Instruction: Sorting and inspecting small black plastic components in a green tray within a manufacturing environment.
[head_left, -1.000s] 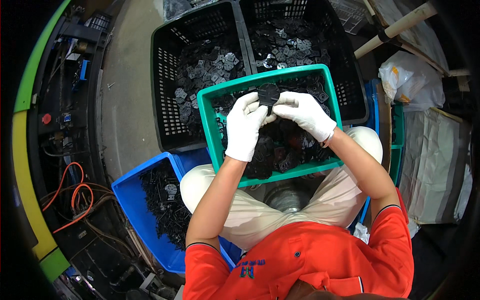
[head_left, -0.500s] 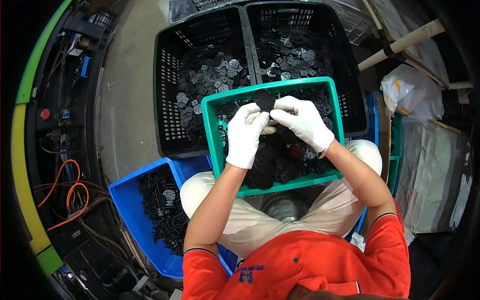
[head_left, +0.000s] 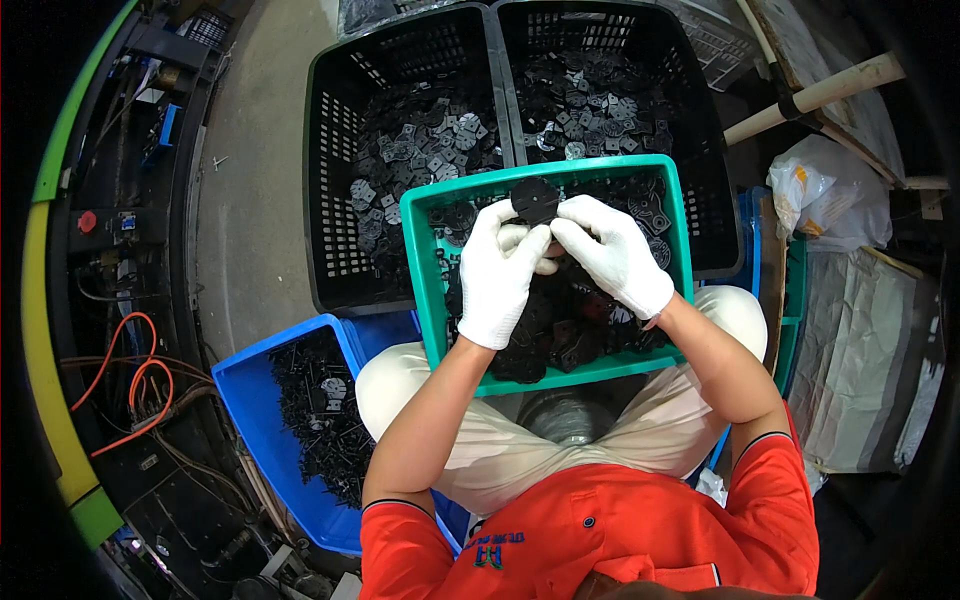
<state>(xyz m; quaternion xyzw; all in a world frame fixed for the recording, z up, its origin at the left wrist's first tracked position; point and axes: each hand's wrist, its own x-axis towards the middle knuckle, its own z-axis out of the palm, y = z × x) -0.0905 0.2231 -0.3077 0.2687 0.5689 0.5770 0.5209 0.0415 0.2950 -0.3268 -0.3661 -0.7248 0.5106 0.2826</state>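
Note:
Both my hands wear white gloves and meet over the far half of a green bin [head_left: 430, 340] that rests on my lap. Between them is a flat, round black disc [head_left: 534, 200] with a small hole near its middle. My left hand [head_left: 500, 270] pinches the disc's near left edge, fingers bent beneath it. My right hand [head_left: 612, 252] has its thumb and fingertips closed at the disc's near right edge. Loose black flat parts [head_left: 570, 335] fill the bin below my hands.
Two black perforated crates [head_left: 335, 180] stand beyond the bin, holding many dark flat parts. A blue bin [head_left: 290, 500] of thin black pieces sits to my left. Machinery with orange hoses [head_left: 140, 375] lines the far left. Plastic bags [head_left: 830, 195] and a pole [head_left: 815, 97] are at right.
The disc has turned so that its flat face shows more fully. My hands have shifted slightly, both still at the disc.

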